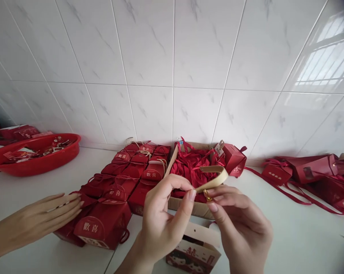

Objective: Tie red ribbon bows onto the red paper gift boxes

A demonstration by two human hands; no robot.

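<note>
My left hand [166, 217] pinches one end of a looped beige strap [221, 178] between thumb and forefinger. Close beside it, my right hand [241, 224] pinches a small gold metal ring or clasp [207, 195] near the strap. Whether ring and strap are joined I cannot tell. Below my hands stands a patterned gift box [194, 257] with its white top flaps raised, partly covered by my left hand. Behind my fingers sits a cardboard box [179, 204] full of dark red ribbons [186, 161].
At the left, another person's hand [52, 213] rests against red gift boxes [100, 220] packed in rows. A red plastic basin [37, 165] holds small items farther left. Red boxes with ribbons [314, 169] lie at the right. A white tiled wall [149, 45] closes off the back.
</note>
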